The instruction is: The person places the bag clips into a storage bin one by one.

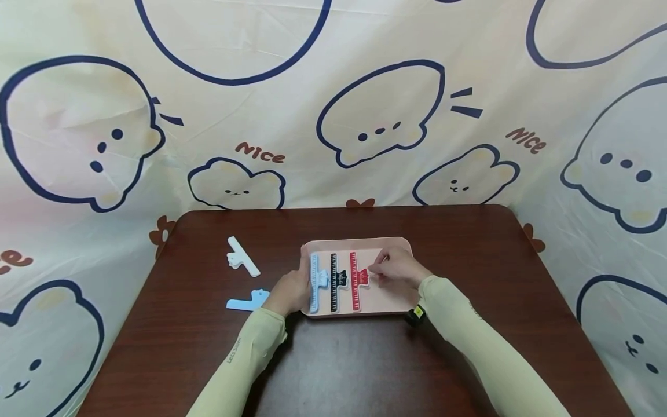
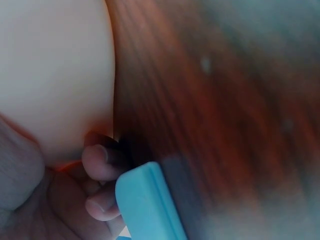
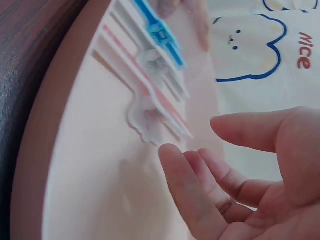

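Observation:
A pink tray point(image 1: 388, 301) holds a row of upright, ruler-marked long clips with small shaped tabs: a blue clip point(image 1: 315, 289), a black clip point(image 1: 334, 289) and a red clip point(image 1: 355, 289). My left hand point(image 1: 288, 292) grips the tray's left edge; in the left wrist view its fingers point(image 2: 101, 162) curl at the rim. Over the tray's right half hovers my right hand point(image 1: 400, 268), fingertips close to the red clip's tab. The right wrist view shows its thumb point(image 3: 250, 132) apart from the fingers, with nothing held.
Left of the tray on the dark wooden table point(image 1: 354, 359) lie a white clip point(image 1: 244, 256) and a light blue clip point(image 1: 241, 304), the latter right beside my left hand. A cartoon-printed cloth point(image 1: 297, 116) hangs behind and around the table.

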Demonstrator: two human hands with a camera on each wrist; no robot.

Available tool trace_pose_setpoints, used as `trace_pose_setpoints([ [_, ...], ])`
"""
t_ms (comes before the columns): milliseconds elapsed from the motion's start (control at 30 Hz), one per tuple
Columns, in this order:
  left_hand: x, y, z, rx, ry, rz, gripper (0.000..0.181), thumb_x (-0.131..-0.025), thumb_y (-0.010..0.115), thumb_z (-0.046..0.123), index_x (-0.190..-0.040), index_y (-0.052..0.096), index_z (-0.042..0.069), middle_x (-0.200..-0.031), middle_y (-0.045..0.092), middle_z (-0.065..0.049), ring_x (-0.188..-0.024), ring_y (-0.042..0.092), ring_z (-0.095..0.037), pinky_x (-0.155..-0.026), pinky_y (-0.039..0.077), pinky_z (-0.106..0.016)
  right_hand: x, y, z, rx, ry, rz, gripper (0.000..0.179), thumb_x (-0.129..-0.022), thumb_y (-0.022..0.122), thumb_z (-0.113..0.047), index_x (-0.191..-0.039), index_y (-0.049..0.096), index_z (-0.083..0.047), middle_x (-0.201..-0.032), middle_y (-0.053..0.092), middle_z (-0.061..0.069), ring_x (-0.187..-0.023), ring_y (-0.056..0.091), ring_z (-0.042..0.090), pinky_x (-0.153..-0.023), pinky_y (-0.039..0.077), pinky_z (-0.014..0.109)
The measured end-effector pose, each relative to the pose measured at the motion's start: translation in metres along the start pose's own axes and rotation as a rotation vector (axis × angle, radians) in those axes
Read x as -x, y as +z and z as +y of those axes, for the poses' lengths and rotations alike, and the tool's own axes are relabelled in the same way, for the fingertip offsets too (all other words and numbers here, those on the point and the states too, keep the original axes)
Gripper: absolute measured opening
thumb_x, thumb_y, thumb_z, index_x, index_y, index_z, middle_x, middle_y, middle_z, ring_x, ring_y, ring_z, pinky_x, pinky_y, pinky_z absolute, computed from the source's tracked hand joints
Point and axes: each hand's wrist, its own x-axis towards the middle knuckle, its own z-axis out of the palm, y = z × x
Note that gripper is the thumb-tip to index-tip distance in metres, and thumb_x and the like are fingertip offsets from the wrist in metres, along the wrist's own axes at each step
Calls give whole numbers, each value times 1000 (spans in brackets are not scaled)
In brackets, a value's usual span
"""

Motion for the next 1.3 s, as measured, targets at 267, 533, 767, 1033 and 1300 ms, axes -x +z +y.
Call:
trace_pose_setpoints([
  [267, 2, 0, -2, 4, -6, 4, 80, -111, 39, 26, -163, -20, 19, -103, 69, -18, -87, 69, -26, -96, 55, -52, 20, -21, 6, 100, -106, 139, 22, -98, 71, -25, -111, 66, -7, -97, 65, 12, -75, 71, 24, -64, 57, 30],
  [533, 0, 1, -1, 11, 0, 6, 83, -110, 41, 25, -163, -22, 21, -108, 70, -19, -90, 70, -27, -98, 54, -53, 29, -45, 31, 321, -261, 373, 33, -98, 69, -21, -126, 64, -5, -95, 62, 9, -80, 56, 23, -69, 46, 35],
  [767, 0, -1, 1, 21, -3, -1, 81, -110, 41, 25, -164, -20, 19, -109, 70, -19, -94, 70, -28, -99, 54, -54, 24, -45, 54, 349, -186, 435, 48, -104, 59, -34, -139, 53, -2, -95, 63, 12, -75, 59, 24, -67, 48, 38],
  [1033, 0, 1, 0, 19, 2, 2, 82, -110, 42, 28, -163, -20, 20, -109, 70, -19, -98, 72, -29, -101, 53, -54, 12, -37, 72, 303, -33, 195, 59, -104, 52, -44, -138, 43, 3, -97, 69, 17, -83, 65, 26, -75, 52, 40],
  [1300, -1, 2, 0, 2, 20, 15, 82, -109, 42, 23, -164, -19, 15, -103, 70, -18, -90, 71, -27, -97, 55, -52, 5, -29, 72, 323, 3, 105, 70, -104, 48, -26, -156, 20, 12, -127, 63, 31, -101, 67, 31, -88, 53, 45],
])
